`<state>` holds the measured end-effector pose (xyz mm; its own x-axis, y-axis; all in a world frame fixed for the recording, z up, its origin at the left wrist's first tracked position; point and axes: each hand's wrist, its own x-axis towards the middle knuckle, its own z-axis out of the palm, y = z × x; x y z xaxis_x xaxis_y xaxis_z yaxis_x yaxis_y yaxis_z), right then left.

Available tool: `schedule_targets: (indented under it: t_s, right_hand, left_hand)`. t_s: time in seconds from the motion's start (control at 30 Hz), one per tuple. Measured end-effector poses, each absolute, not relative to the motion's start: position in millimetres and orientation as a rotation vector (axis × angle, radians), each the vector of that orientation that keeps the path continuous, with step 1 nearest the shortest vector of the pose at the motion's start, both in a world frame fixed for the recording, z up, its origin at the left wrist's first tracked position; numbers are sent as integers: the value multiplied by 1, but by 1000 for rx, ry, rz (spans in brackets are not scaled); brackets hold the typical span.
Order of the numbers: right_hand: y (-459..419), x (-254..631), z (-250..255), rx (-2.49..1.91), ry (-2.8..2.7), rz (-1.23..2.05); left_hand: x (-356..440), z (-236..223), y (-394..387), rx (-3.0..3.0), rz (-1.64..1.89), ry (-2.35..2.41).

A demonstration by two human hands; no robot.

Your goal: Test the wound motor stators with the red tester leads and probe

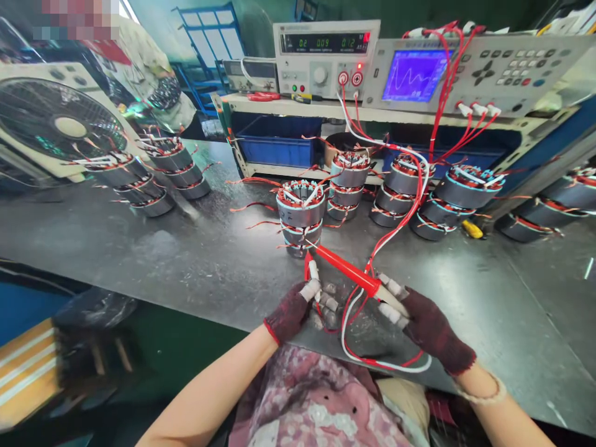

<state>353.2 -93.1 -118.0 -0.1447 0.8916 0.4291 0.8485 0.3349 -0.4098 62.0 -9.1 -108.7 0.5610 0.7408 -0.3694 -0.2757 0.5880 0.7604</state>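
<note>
On the tester (326, 61), the green digits seem to read 02, 0.09 and 0.12; the dark marks on the nearest stator stack (302, 215) are too small to make out. Your right hand (433, 329) has its fingers closed around the red probe (347, 270), its long axis slanting forward and left, tip at the upright stack's lower part; contact is unclear. Your left hand (291, 313) pinches a red clip (308, 267) just below, over the desk (209, 248).
</note>
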Motion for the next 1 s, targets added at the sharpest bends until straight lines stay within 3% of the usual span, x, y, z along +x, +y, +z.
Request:
schedule_targets:
  t_s: [0.2,0.67,0.77,0.87,1.0]
  right_hand:
    - [-91,345,-134,-1546,-2093,135]
    - [-86,340,-79,-1460,-1833,235]
    - [-75,335,-62,-1461,-1802,230]
    - [-74,321,-61,-1406,-1755,296]
    - [-87,285,-87,-1255,-1479,494]
  left_hand:
    - [64,-132,-11,699,679,781]
    - [54,-54,-6,799,596,627]
    - [53,-36,3,870,715,638]
    - [59,-33,3,1002,830,727]
    - [71,-53,-25,1483,724,785]
